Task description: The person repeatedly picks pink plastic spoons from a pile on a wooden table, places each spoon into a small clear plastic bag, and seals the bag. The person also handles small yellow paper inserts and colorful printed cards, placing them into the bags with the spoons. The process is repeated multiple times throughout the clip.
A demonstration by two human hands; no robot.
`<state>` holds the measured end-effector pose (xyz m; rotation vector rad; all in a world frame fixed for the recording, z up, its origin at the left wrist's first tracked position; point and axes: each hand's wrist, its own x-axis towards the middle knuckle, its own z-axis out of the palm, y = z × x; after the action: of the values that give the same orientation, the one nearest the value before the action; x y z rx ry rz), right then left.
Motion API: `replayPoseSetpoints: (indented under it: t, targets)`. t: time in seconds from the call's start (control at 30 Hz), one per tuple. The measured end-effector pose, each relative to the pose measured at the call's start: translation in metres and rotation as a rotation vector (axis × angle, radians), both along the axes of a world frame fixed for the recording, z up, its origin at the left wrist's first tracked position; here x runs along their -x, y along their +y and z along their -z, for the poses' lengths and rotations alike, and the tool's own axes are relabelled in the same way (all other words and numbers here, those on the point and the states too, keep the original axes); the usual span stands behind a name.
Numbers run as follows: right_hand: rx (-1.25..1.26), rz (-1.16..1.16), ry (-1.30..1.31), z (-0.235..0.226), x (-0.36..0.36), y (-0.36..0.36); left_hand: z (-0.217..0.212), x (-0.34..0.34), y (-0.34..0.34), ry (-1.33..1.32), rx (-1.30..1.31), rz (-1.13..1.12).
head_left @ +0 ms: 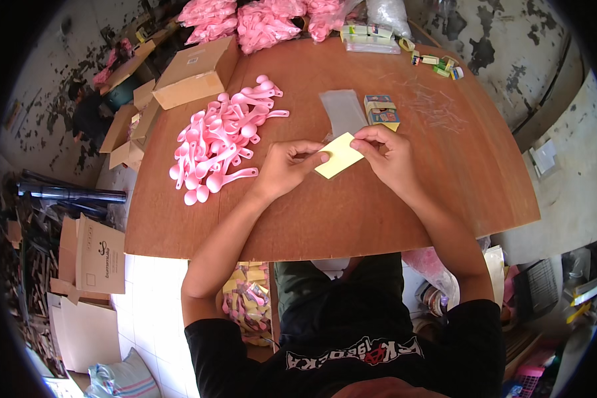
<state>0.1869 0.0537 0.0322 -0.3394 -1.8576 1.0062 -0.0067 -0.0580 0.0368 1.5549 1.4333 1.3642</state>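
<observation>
Between my two hands is a yellow card [339, 156], tilted and raised a little over the brown table. My left hand [290, 166] pinches its left end between thumb and fingers. At the upper right corner, my right hand [386, 154] grips it the same way. Just beyond the card lie flat clear plastic bags [342, 111]. Beside them stands a banded stack of blue-and-yellow printed cards [381, 111]. A heap of pink plastic spoons [219, 136] spreads over the table to the left of my left hand.
On the table [298, 225], a closed cardboard box [196, 73] stands at the far left. Bags of pink spoons [268, 23] line the back edge. Thin clear strips [438, 109] and small rolls [444, 65] lie at the right. Another person [86, 113] is at far left.
</observation>
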Motion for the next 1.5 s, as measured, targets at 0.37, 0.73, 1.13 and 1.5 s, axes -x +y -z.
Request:
replayPoseSetpoints:
  t: [0.37,0.73,1.13,1.5]
  targets:
    - [-0.174,-0.053,-0.126,-0.005,-0.004,-0.008,0.004,-0.002,0.000,-0.057,0.053,0.031]
    - [-0.189,-0.091,-0.131,-0.007,-0.006,-0.009,0.002,-0.003,0.000,-0.024,0.026,0.009]
    - [-0.085,-0.181,-0.133,-0.006,-0.006,-0.008,0.003,-0.004,0.000,0.005,0.061,0.034]
    - [-0.088,-0.184,-0.140,-0.004,-0.005,-0.008,0.005,-0.003,0.000,-0.002,0.053,0.035]
